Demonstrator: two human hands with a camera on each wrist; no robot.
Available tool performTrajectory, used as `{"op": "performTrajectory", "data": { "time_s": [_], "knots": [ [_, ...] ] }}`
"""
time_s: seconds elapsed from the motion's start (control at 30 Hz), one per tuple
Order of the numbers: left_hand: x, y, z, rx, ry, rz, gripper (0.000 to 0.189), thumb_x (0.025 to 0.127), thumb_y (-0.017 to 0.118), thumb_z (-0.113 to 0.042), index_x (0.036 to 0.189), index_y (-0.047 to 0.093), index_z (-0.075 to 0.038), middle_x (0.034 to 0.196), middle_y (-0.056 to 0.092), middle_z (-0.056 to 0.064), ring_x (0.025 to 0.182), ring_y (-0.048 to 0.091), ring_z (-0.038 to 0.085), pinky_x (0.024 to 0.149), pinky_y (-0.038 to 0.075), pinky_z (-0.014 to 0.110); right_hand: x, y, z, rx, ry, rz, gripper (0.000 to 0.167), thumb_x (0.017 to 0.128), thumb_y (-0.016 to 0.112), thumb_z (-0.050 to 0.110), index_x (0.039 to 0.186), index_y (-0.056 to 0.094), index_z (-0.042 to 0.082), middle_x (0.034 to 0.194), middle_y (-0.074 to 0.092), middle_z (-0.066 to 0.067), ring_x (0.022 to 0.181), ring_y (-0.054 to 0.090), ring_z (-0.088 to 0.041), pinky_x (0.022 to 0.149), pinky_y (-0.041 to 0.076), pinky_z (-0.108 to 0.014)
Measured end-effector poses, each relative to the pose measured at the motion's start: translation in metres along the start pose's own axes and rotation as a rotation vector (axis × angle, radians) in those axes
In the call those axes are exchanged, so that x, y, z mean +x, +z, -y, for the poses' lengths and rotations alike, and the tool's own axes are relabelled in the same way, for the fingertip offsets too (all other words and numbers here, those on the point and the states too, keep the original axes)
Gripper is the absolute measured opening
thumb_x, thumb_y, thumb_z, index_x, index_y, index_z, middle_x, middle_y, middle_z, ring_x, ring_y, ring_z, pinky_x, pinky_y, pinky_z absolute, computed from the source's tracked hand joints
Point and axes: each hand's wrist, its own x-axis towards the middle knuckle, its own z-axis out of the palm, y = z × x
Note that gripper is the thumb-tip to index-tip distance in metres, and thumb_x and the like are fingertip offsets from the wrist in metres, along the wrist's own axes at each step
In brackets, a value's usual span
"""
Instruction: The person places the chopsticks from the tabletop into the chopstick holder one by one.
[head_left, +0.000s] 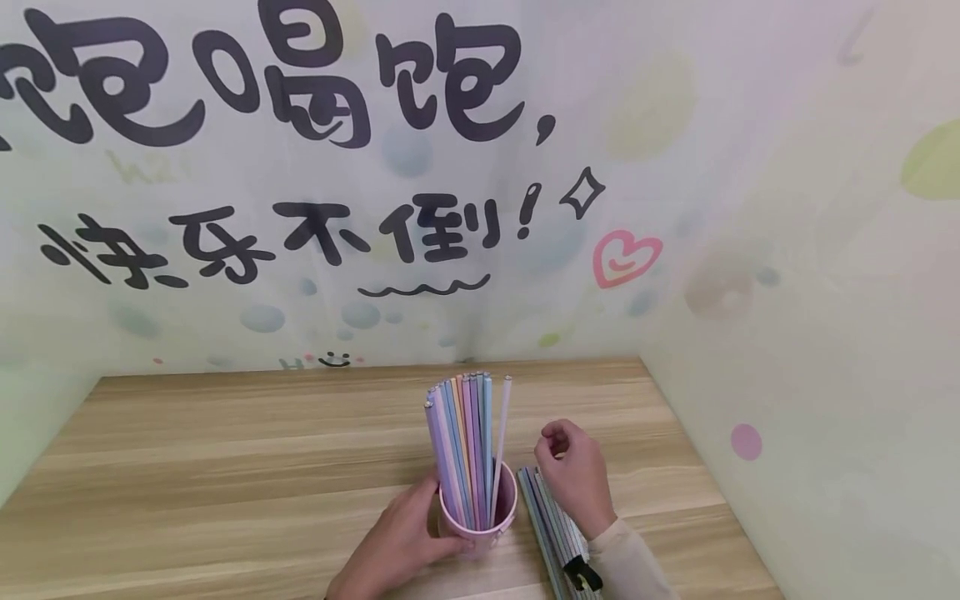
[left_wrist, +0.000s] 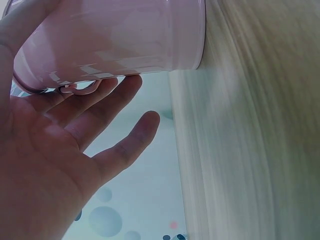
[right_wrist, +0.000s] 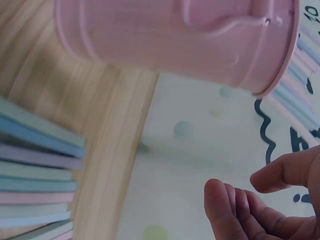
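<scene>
A pink cup (head_left: 504, 500) with a small side handle (left_wrist: 82, 89) stands on the table, holding a tight cluster of thin pastel pencils (head_left: 461, 450). One pale pencil (head_left: 503, 433) leans apart at the cup's right side. My left hand (head_left: 408, 533) grips the cup from the left, thumb in front and fingers behind. To the cup's right, my right hand (head_left: 576, 471) is raised over a bundle of pastel pencils (head_left: 547, 517); its fingers are loosely curled, with nothing between them and the thumb. In the right wrist view, a gap separates this hand from the cup.
A black tie (head_left: 581, 573) goes round the lying bundle near its lower end. The wood-grain table (head_left: 225, 467) meets a printed wall (head_left: 450, 325) at the back and another wall (head_left: 810, 350) on the right.
</scene>
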Motion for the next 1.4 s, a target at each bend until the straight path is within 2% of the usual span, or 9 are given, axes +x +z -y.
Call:
{"op": "performTrajectory", "data": {
  "time_s": [0.2,0.53,0.7,0.9,1.17,1.4],
  "knots": [
    [0.0,0.0,-0.001,-0.014,-0.021,0.01,0.097,0.073,0.086,-0.044,0.152,0.036,-0.018,0.143,0.054,0.002,0.13,0.049,0.021,0.108,0.041,0.051,-0.003,-0.006,-0.022,-0.072,0.111,0.035,0.008,0.086,0.064,0.002,0.092,0.07,0.0,0.077,0.064,-0.002,0.069,0.058,-0.013,0.059,0.049,-0.024],
    [0.001,0.0,-0.004,-0.019,-0.015,0.004,0.095,0.073,0.086,-0.046,0.15,0.039,-0.017,0.144,0.053,0.003,0.13,0.048,0.022,0.108,0.04,0.052,-0.01,-0.015,-0.062,-0.181,0.213,0.09,0.01,0.082,0.069,0.001,0.092,0.069,-0.001,0.079,0.065,-0.005,0.072,0.059,-0.016,0.063,0.052,-0.03],
    [0.001,0.0,-0.003,-0.015,-0.022,0.004,0.097,0.073,0.086,-0.047,0.151,0.038,-0.018,0.145,0.052,0.004,0.132,0.047,0.023,0.109,0.04,0.052,-0.012,-0.021,-0.077,-0.229,0.271,0.136,0.012,0.082,0.069,0.002,0.093,0.068,-0.002,0.082,0.066,-0.008,0.074,0.061,-0.02,0.066,0.055,-0.036],
    [0.001,0.0,-0.002,-0.01,-0.023,0.006,0.099,0.072,0.086,-0.047,0.152,0.036,-0.018,0.146,0.051,0.003,0.132,0.047,0.022,0.109,0.04,0.051,-0.012,-0.022,-0.088,-0.285,0.348,0.203,0.009,0.083,0.068,0.002,0.09,0.068,-0.002,0.077,0.065,-0.007,0.07,0.061,-0.019,0.063,0.055,-0.036],
    [0.001,0.0,-0.002,-0.015,-0.029,0.015,0.098,0.073,0.086,-0.046,0.152,0.037,-0.016,0.146,0.051,0.005,0.133,0.046,0.024,0.109,0.039,0.052,-0.015,-0.023,-0.09,-0.335,0.365,0.247,0.009,0.081,0.07,0.0,0.09,0.069,-0.004,0.077,0.065,-0.008,0.07,0.062,-0.02,0.063,0.055,-0.036],
    [0.001,0.0,-0.004,-0.019,-0.026,0.015,0.098,0.073,0.086,-0.044,0.152,0.036,-0.017,0.147,0.051,0.004,0.133,0.046,0.023,0.109,0.039,0.052,-0.018,-0.027,-0.096,-0.376,0.319,0.253,0.008,0.078,0.071,0.0,0.085,0.069,-0.005,0.076,0.066,-0.01,0.067,0.061,-0.021,0.06,0.055,-0.037]
  ]
}}
